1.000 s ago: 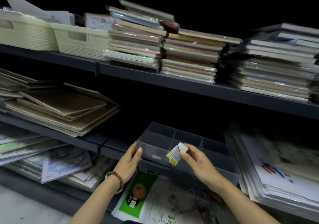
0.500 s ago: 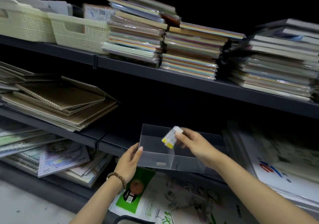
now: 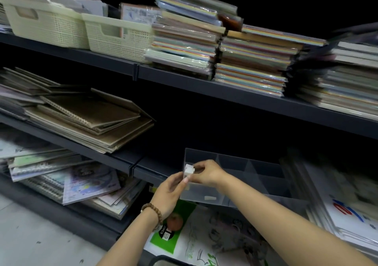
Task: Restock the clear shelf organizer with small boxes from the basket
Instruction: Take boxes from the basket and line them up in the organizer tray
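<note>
Closest to you, under both forearms, lie printed sheets (image 3: 169,240) in green and white on the lowest shelf level. Your left hand (image 3: 168,194), with a bead bracelet (image 3: 152,211) at the wrist, reaches up with its fingers nearly straight against the near-left corner of the clear organizer (image 3: 206,193); its fingertips sit just under the small box (image 3: 189,170), and you cannot tell whether they touch it. Your right hand (image 3: 207,173) pinches that small white box between thumb and fingers, holding it at the organizer's left front rim, above the front-left compartment. The organizer stands on the dark shelf, its dividers showing through the walls; a pale label sits low on its front wall.

To the left, on the same shelf, brown spiral notebooks (image 3: 88,120) lie in a loose pile. On the top shelf stand two cream baskets (image 3: 118,38), and beside them are stacks of coloured paper packs (image 3: 251,61), wrapped in clear film.
</note>
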Motion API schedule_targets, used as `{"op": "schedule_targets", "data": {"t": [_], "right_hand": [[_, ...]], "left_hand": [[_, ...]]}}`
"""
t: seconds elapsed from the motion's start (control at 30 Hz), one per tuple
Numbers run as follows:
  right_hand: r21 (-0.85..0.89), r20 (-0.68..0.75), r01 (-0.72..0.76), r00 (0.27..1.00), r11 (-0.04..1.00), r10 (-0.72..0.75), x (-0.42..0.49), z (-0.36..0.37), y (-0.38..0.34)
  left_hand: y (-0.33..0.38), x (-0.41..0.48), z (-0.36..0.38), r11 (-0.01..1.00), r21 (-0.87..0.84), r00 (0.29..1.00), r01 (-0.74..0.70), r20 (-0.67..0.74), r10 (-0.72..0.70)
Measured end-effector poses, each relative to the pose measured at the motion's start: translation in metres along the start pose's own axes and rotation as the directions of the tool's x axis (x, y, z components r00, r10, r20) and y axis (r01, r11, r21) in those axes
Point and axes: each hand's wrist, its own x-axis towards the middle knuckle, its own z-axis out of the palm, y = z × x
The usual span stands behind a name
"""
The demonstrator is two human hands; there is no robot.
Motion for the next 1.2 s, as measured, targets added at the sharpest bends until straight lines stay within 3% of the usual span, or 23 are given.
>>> {"op": "schedule_targets", "data": {"t": [0.2, 0.33, 0.5, 0.63, 0.87, 0.97, 1.2], "right_hand": [[0.242, 0.135, -0.147, 0.984, 0.959, 0.117, 0.004, -0.012, 0.009], [0.273, 0.185, -0.223, 0.967, 0.936, 0.176, 0.009, -0.011, 0.006], [0.188, 0.297, -0.324, 0.919, 0.927, 0.261, 0.012, -0.014, -0.001], [0.341, 0.3, -0.362, 0.917, 0.868, 0.264, 0.012, -0.012, -0.004], [0.224, 0.193, -0.231, 0.963, 0.947, 0.19, 0.009, -0.009, 0.0], [0.153, 0.133, -0.095, 0.988, 0.984, 0.075, 0.0, -0.01, 0.003], [0.244, -0.123, 0.218, 0.973, 0.945, -0.193, -0.048, -0.045, 0.009]], "left_hand": [[-0.001, 0.0, -0.002, 0.999, -0.046, 1.0, 0.019, 0.004, -0.019], [-0.002, 0.001, -0.001, 0.998, -0.054, 1.0, 0.024, 0.004, -0.024], [-0.003, 0.0, 0.0, 0.997, -0.068, 1.0, 0.021, 0.005, -0.021], [-0.003, 0.001, 0.0, 0.997, -0.068, 1.0, 0.021, 0.005, -0.021], [-0.006, 0.001, 0.002, 0.998, -0.054, 0.999, 0.019, -0.038, -0.021], [-0.004, -0.002, 0.005, 0.999, -0.044, 0.996, 0.022, -0.089, -0.026], [0.001, -0.026, 0.007, 0.995, 0.098, 0.998, -0.002, -0.06, 0.008]]}}
